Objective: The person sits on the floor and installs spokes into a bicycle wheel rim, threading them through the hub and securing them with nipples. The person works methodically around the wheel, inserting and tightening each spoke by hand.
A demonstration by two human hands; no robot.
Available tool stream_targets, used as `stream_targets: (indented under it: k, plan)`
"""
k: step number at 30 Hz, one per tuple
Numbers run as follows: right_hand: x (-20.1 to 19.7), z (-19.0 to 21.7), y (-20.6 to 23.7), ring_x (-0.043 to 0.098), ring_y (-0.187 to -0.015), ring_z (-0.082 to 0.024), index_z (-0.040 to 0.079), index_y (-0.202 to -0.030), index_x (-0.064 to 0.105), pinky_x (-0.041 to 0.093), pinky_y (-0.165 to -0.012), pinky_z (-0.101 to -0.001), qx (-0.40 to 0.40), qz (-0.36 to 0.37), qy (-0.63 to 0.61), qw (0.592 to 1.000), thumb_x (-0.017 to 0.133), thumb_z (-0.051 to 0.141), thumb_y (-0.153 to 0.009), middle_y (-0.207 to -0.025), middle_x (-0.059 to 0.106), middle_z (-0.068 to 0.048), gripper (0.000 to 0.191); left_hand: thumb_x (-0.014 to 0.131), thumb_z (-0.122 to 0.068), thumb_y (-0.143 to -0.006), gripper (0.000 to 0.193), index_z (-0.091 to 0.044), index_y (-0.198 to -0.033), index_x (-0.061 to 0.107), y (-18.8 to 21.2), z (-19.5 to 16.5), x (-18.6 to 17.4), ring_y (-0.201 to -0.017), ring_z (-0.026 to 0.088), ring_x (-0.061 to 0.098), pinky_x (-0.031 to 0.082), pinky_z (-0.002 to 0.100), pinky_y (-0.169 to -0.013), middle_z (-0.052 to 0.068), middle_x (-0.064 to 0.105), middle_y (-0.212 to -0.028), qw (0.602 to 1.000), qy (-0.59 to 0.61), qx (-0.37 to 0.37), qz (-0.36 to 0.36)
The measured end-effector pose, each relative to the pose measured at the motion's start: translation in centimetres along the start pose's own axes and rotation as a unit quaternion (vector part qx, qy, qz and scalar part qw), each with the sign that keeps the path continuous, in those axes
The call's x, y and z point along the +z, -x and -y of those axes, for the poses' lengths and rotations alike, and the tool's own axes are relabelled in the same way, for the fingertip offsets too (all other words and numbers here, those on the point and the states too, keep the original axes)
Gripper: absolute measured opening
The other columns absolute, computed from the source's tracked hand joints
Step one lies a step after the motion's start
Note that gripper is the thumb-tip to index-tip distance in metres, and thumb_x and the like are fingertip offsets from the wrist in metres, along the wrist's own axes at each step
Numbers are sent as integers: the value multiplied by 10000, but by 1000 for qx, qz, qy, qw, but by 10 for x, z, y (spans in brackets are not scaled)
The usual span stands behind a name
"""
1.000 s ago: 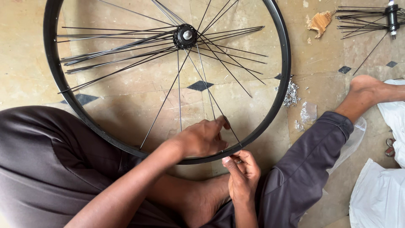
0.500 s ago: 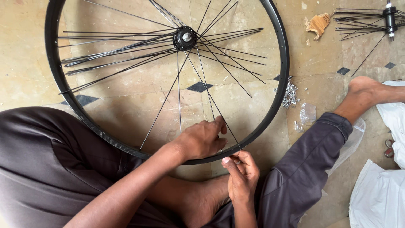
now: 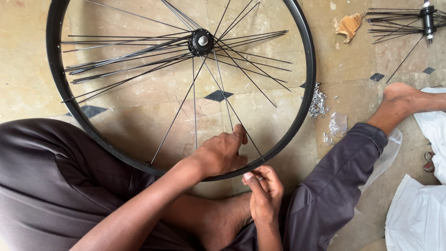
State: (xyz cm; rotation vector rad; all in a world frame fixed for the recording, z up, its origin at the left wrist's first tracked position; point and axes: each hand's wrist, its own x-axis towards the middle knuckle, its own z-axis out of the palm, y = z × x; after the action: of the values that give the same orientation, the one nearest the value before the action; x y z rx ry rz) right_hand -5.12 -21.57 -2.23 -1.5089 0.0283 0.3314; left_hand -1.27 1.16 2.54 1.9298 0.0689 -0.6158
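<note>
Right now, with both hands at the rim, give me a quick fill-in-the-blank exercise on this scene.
1. The left hand rests inside the black ____ of the bicycle wheel.
2. The spokes fan out from the central ____.
3. The right hand works at the rim's ____ side.
4. A pile of small silvery spoke nipples lies on the ____.

Missing: rim; hub; outer; floor

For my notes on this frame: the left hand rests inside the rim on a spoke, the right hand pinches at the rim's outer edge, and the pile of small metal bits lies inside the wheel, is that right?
Not quite. The head view shows the pile of metal bits outside the rim, on the floor to its right. The rest holds: the left hand rests inside the rim on a spoke, and the right hand pinches at the outer edge.
</note>
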Motion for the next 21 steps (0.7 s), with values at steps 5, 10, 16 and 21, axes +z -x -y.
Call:
stream_targets:
  k: [5, 10, 16, 21]
  plan:
    - [1, 1, -1, 612, -823, -133, -49, -1073, 649, 508, -785, -284, 5, 1, -33, 999, 675, -79, -904, -954, 687, -96, 173, 671, -199, -869, 458, -36, -1233, 445, 2, 4, 1, -983, 350, 731, 552, 420, -889, 190, 750, -982, 995, 60, 75, 39]
    - [2, 2, -1, 604, -819, -134, -50, -1076, 657, 501, -780, -286, 10, -3, -14, 1000, 676, -74, -905, -945, 691, -98, 174, 636, -200, -917, 404, -51, -1244, 450, -1, 6, 6, -980, 364, 722, 535, 438, -879, 204, 741, -961, 997, 58, 45, 15]
    - [3, 4, -1, 605, -827, -134, -51, -1069, 654, 506, -785, -289, 9, -2, -10, 1000, 678, -66, -900, -956, 695, -98, 171, 659, -190, -912, 397, -29, -1221, 468, -2, 11, 10, -960, 368, 723, 545, 433, -861, 204, 736, -933, 997, 34, 64, -7]
    - [3, 4, -2, 606, -831, -132, -44, -1074, 657, 501, -780, -285, 12, 2, -13, 1000, 680, -67, -893, -964, 689, -95, 184, 689, -185, -859, 451, -31, -1213, 456, -3, 11, 7, -939, 339, 745, 562, 409, -860, 171, 752, -922, 994, 59, 80, 32]
